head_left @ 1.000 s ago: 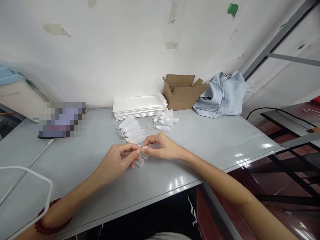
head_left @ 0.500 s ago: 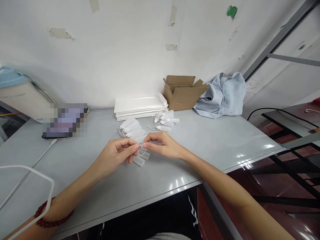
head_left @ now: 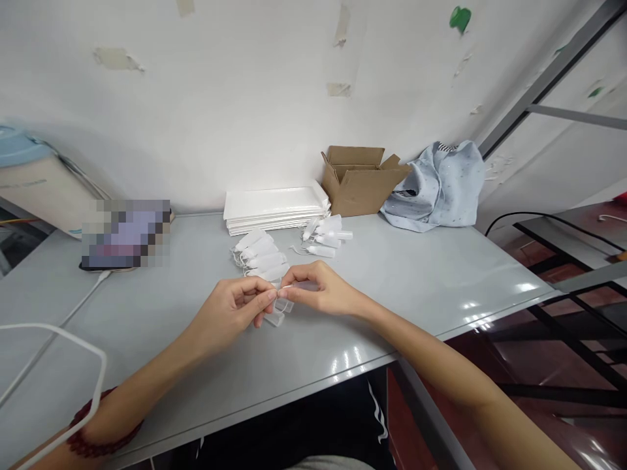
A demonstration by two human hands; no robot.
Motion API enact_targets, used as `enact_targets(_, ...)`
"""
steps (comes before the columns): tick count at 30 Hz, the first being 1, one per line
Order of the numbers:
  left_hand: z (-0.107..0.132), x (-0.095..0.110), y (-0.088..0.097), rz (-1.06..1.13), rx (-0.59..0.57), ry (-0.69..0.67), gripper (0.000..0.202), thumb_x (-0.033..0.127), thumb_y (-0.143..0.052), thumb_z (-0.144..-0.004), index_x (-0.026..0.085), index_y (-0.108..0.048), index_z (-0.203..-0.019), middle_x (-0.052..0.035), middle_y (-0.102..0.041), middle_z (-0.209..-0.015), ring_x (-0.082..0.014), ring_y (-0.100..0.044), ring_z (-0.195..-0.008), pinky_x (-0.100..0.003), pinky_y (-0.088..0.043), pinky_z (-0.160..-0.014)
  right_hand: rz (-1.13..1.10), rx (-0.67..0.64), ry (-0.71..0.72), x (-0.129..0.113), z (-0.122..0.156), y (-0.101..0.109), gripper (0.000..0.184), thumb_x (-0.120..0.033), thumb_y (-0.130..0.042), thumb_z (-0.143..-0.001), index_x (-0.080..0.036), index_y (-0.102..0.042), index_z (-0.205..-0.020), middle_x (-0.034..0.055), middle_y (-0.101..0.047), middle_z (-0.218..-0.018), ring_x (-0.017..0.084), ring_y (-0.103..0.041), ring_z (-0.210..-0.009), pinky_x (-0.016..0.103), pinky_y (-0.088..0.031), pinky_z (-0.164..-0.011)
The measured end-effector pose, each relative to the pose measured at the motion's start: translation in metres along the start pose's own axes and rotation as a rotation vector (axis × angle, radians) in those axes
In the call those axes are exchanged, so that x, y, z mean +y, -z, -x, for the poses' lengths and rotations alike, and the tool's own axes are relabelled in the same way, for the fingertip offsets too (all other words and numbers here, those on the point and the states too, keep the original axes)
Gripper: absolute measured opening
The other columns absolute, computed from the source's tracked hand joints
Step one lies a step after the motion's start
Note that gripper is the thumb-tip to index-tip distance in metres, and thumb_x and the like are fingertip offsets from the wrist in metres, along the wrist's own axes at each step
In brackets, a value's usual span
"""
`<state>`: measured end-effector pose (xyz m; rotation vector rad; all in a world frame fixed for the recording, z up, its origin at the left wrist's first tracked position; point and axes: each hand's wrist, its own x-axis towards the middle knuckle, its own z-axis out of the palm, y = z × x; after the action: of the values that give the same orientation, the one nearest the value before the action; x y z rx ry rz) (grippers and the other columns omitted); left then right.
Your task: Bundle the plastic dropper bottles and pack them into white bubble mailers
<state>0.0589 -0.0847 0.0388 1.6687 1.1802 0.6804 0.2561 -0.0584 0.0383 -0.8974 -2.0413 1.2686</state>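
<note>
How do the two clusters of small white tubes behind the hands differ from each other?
The left cluster lies as a fairly neat side-by-side row; the right cluster is a looser heap. The left cluster sits just behind the left hand and right hand, which pinch a clear tube; the right cluster sits farther back, near the cardboard box. Both hold small whitish tubes on the grey table.

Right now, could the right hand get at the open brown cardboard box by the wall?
Probably yes. The right hand sits in front of the open brown cardboard box, with only a low cluster of small white plastic tubes lying between. But it is pinching a small clear piece.
</note>
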Motion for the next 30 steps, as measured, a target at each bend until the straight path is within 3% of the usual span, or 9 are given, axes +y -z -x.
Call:
enact_targets(21,-0.007,0.004,0.014,-0.037,0.0,-0.045,0.029,0.044,-0.056,-0.082,0.02,-0.064,-0.069,0.0026,-0.054,-0.052,-0.0133,-0.054,-0.05,-0.025,-0.047,-0.053,0.021,0.001,0.045,0.0,-0.005,0.007,0.023,-0.036,-0.057,-0.086,-0.015,-0.065,-0.084,0.0011,-0.063,-0.077,0.012,-0.053,-0.071,0.025,-0.041,-0.067)
enact_targets(23,-0.008,0.004,0.018,-0.043,0.047,-0.028,0.029,0.044,-0.057,-0.081,0.02,-0.062,-0.065,0.0025,-0.054,-0.05,-0.0135,-0.053,-0.05,-0.025,-0.047,-0.053,0.063,0.045,0.05,0.003,-0.006,0.01,0.024,-0.037,-0.056,-0.087,-0.015,-0.065,-0.087,0.0013,-0.063,-0.078,0.011,-0.052,-0.069,0.024,-0.04,-0.064)
enact_targets(26,-0.012,0.001,0.028,-0.035,0.227,0.025,0.029,0.045,-0.06,-0.078,0.02,-0.061,-0.062,0.0027,-0.053,-0.049,-0.013,-0.051,-0.05,-0.024,-0.045,-0.053,0.163,0.205,0.037,0.012,-0.01,0.023,0.026,-0.038,-0.051,-0.089,-0.014,-0.061,-0.093,0.0015,-0.061,-0.078,0.011,-0.05,-0.066,0.023,-0.037,-0.06)
enact_targets(28,-0.015,-0.002,0.035,-0.008,0.347,0.062,0.027,0.044,-0.063,-0.077,0.02,-0.063,-0.064,0.0029,-0.054,-0.052,-0.0124,-0.05,-0.052,-0.023,-0.043,-0.053,0.279,0.317,0.002,0.02,-0.012,0.034,0.025,-0.038,-0.05,-0.09,-0.015,-0.058,-0.097,0.0018,-0.06,-0.08,0.012,-0.051,-0.068,0.024,-0.038,-0.062)
enact_targets(30,-0.018,-0.007,0.039,0.015,0.402,0.096,0.026,0.043,-0.065,-0.076,0.019,-0.065,-0.067,0.0029,-0.055,-0.056,-0.0117,-0.049,-0.053,-0.023,-0.042,-0.054,0.473,0.336,-0.034,0.027,-0.014,0.044,0.019,-0.031,-0.056,-0.087,-0.014,-0.058,-0.095,0.0031,-0.06,-0.084,0.013,-0.051,-0.07,0.026,-0.038,-0.064)
